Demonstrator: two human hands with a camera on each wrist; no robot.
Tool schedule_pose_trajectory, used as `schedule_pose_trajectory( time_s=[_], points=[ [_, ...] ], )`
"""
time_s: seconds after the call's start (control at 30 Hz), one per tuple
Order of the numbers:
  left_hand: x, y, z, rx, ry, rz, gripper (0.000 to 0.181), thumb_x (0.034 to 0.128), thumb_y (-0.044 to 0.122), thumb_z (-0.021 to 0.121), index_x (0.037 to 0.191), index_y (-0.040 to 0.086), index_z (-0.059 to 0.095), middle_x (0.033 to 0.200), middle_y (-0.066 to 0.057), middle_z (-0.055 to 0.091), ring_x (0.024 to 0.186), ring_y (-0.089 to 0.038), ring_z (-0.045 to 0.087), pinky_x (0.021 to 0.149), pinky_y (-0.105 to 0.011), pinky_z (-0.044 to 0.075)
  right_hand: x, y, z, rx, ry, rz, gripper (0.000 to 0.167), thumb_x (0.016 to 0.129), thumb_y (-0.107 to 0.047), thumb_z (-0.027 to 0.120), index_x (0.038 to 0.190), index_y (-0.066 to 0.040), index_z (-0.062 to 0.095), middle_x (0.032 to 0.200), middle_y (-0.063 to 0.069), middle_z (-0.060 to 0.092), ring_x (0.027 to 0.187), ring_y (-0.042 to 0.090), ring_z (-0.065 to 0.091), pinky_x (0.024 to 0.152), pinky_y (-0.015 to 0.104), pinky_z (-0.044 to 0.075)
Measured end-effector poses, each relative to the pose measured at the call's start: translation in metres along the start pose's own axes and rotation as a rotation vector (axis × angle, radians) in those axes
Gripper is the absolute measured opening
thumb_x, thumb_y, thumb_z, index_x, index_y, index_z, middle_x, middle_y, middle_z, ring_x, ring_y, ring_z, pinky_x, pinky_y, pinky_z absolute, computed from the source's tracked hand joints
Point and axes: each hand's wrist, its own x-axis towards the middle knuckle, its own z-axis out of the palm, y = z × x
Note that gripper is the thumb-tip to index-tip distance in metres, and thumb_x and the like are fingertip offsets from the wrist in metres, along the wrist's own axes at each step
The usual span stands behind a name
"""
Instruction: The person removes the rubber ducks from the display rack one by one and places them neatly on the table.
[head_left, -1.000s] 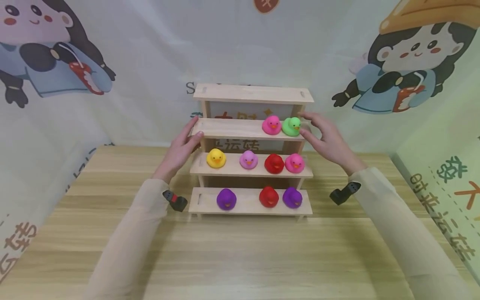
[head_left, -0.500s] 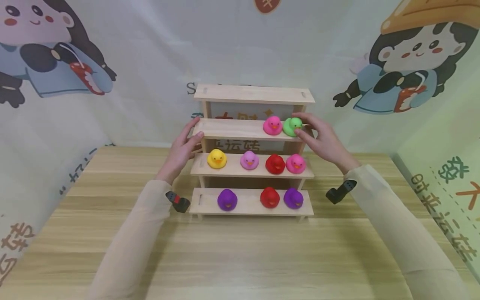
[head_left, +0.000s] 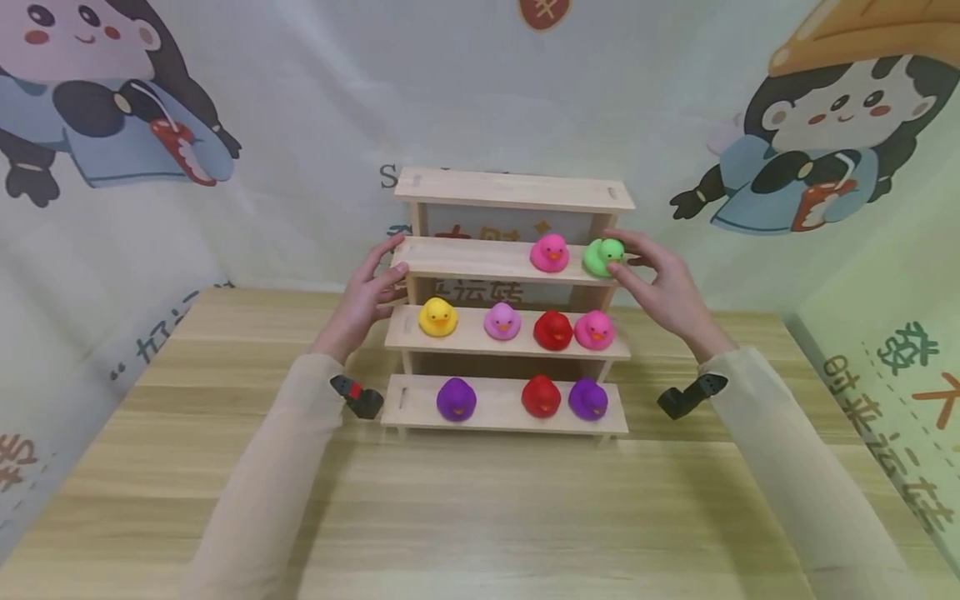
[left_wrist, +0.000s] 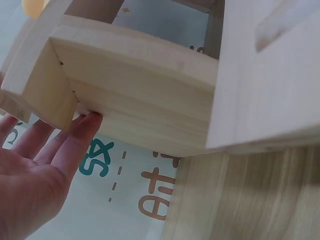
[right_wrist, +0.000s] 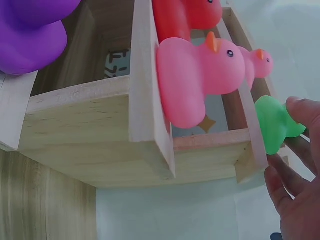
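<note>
A tiered wooden display shelf [head_left: 465, 256] stands on the table. My left hand [head_left: 363, 296] grips the left end of its second-highest tier; in the left wrist view, fingertips [left_wrist: 92, 117] touch the wood underneath. My right hand [head_left: 663, 287] pinches a green rubber duck [head_left: 602, 257] at the right end of that same tier, thumb in front and fingers behind. In the right wrist view the green duck [right_wrist: 275, 122] sits between thumb and fingers at the tier's end. To its left, with a gap, is a pink rubber duck [head_left: 550, 253].
Below sit a yellow duck [head_left: 437, 317], a lilac duck [head_left: 502, 321], a red duck [head_left: 552, 330] and another pink duck [head_left: 594, 331]. On the lowest tier are two purple ducks [head_left: 457, 399] and a red one [head_left: 541, 396]. A printed cloth [head_left: 315, 100] hangs behind.
My right hand has closed on the green duck and shifted it right, opening a gap from the pink duck. The left hand stays at the shelf's left end.
</note>
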Motion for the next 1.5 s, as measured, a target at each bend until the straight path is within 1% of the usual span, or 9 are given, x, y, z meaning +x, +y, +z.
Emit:
schedule_pose_trajectory(
  time_s=[0.17,0.3,0.4,0.53,0.7,0.87,1.1,1.3,1.5],
  points=[
    [0.0,0.0,0.001,0.001,0.014,-0.008,0.058,0.0996,0.036,0.049,0.153,0.032,0.027,0.151,-0.022,0.031,0.127,-0.046,0.043,0.102,-0.059,0.036,-0.006,-0.004,-0.004,-0.007,0.035,0.014,0.041,0.091,0.003,0.062,0.131,0.006,0.054,0.129,0.021,0.057,0.112,0.034,0.054,0.094,0.052,0.044],
    [0.0,0.001,0.001,0.001,0.027,-0.009,0.057,0.0994,0.034,0.049,0.152,0.031,0.029,0.149,-0.023,0.032,0.126,-0.047,0.044,0.101,-0.059,0.037,-0.012,-0.026,-0.009,-0.019,0.049,0.037,0.039,0.091,0.007,0.06,0.129,0.012,0.052,0.128,0.027,0.055,0.111,0.039,0.053,0.094,0.055,0.043],
    [0.001,0.002,0.001,0.002,0.029,-0.008,0.057,0.0991,0.033,0.05,0.152,0.03,0.029,0.149,-0.023,0.033,0.126,-0.047,0.044,0.101,-0.059,0.037,-0.016,-0.037,-0.014,-0.039,0.062,0.051,0.038,0.091,0.008,0.059,0.128,0.013,0.052,0.127,0.029,0.055,0.111,0.039,0.052,0.095,0.043,0.045],
    [0.001,0.003,0.0,0.018,0.025,-0.007,0.057,0.0992,0.034,0.049,0.152,0.031,0.029,0.15,-0.023,0.032,0.126,-0.047,0.043,0.101,-0.059,0.037,-0.021,-0.021,-0.019,-0.058,0.089,0.054,0.039,0.091,0.008,0.061,0.129,0.011,0.053,0.128,0.026,0.056,0.111,0.034,0.053,0.09,0.024,0.042],
    [0.001,0.004,0.0,0.031,0.024,-0.009,0.056,0.0992,0.035,0.048,0.152,0.031,0.029,0.15,-0.021,0.032,0.126,-0.047,0.044,0.1,-0.06,0.037,-0.028,0.007,-0.024,-0.061,0.109,0.062,0.041,0.091,0.004,0.063,0.131,0.005,0.054,0.129,0.02,0.057,0.11,0.014,0.052,0.089,0.022,0.042],
    [0.001,0.004,0.0,0.02,0.022,-0.013,0.057,0.099,0.034,0.049,0.152,0.029,0.028,0.151,-0.021,0.03,0.126,-0.048,0.043,0.101,-0.061,0.037,-0.037,0.015,-0.03,-0.047,0.117,0.053,0.043,0.091,0.003,0.063,0.133,0.002,0.055,0.129,0.018,0.058,0.109,-0.002,0.049,0.088,0.02,0.042],
    [0.001,0.004,-0.001,0.011,0.018,-0.012,0.057,0.0989,0.033,0.049,0.152,0.029,0.029,0.151,-0.022,0.03,0.126,-0.048,0.043,0.101,-0.061,0.036,-0.048,0.02,-0.035,-0.029,0.136,0.087,0.042,0.092,0.001,0.063,0.133,0.002,0.054,0.129,0.021,0.056,0.109,-0.003,0.05,0.087,0.017,0.042],
    [0.001,0.008,-0.001,0.001,0.008,-0.026,0.057,0.0992,0.031,0.049,0.152,0.027,0.028,0.15,-0.023,0.031,0.126,-0.048,0.042,0.101,-0.061,0.035,-0.059,0.03,-0.035,-0.059,0.116,0.122,0.042,0.092,-0.001,0.063,0.133,0.002,0.054,0.13,0.02,0.057,0.11,-0.005,0.048,0.088,0.018,0.043],
    [0.0,0.013,-0.003,0.011,-0.014,-0.06,0.057,0.0995,0.03,0.048,0.152,0.029,0.027,0.15,-0.023,0.031,0.128,-0.048,0.04,0.103,-0.062,0.033,-0.072,0.041,-0.028,-0.065,0.088,0.16,0.041,0.093,-0.001,0.063,0.133,0.002,0.055,0.129,0.02,0.058,0.104,-0.004,0.05,0.086,0.014,0.043]
  ],
)
